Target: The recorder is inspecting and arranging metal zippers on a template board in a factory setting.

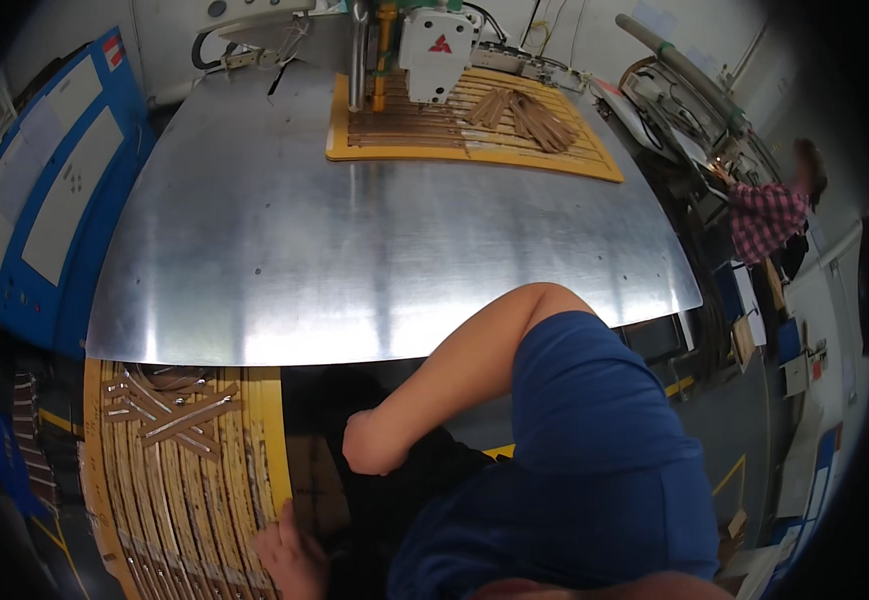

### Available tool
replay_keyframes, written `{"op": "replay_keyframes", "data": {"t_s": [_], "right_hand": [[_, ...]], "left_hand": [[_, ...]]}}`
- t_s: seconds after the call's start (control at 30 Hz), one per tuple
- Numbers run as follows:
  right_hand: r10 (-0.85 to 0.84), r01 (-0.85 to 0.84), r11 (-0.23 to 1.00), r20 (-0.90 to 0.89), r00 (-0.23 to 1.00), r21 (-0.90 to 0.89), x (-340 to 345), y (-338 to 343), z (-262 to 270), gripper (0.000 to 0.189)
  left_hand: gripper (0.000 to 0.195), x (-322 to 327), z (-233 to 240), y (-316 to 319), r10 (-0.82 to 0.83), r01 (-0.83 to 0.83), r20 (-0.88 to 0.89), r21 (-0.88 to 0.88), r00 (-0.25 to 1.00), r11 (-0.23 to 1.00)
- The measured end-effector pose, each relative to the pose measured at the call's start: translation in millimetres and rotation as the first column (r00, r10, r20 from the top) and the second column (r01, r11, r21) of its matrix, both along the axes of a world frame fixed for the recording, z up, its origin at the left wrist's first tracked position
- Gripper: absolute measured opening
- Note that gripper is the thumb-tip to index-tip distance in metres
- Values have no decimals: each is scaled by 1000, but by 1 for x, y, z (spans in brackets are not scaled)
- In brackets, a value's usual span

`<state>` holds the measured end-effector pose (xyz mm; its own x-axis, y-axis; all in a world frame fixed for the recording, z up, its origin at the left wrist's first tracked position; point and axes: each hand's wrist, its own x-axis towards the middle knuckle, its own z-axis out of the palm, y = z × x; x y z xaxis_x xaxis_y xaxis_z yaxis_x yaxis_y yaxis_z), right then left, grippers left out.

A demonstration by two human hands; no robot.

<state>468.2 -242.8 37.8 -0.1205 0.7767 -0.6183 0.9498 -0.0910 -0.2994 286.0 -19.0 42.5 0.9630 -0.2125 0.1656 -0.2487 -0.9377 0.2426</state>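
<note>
At the lower left, my left hand (293, 553) touches the right edge of a yellow slotted board (282, 450); whether it grips the edge cannot be told. Brown zipper strips (191, 416) lie crossed on the board's upper part, and more strips sit in its lower slots. My right hand (374, 448) is to the right of this board, below the metal table's front edge, its wrist bent and its fingers hidden. On the metal table (374, 255), a second yellow slotted board (479, 157) carries a loose fan of brown strips (539, 124) and strips in its slots.
A white machine head (438, 56) and metal cylinders stand over the far board. A blue control cabinet (78, 202) flanks the table at left. A person in a checked shirt (768, 217) works at another machine at far right. A cardboard box (317, 480) is beside the near board.
</note>
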Motion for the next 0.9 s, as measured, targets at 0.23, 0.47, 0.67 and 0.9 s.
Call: {"op": "replay_keyframes", "data": {"t_s": [0.23,0.47,0.67,0.9], "right_hand": [[-32,36,998,70,997,-53,-7,7,-3,28],[-96,98,995,75,993,-16,4,1,1,25],[-102,108,993,112,989,-56,5,4,-6,20],[-97,99,994,48,994,-46,4,1,-6,26]], "left_hand": [[38,24,83,-30,-125,59,-251,-255,960,965],[59,61,170,-77,-519,143,334,-917,787,-373],[55,29,189,-88,-377,12,387,-711,842,-703],[51,25,193,-73,-338,-19,257,-771,905,-637]]}}
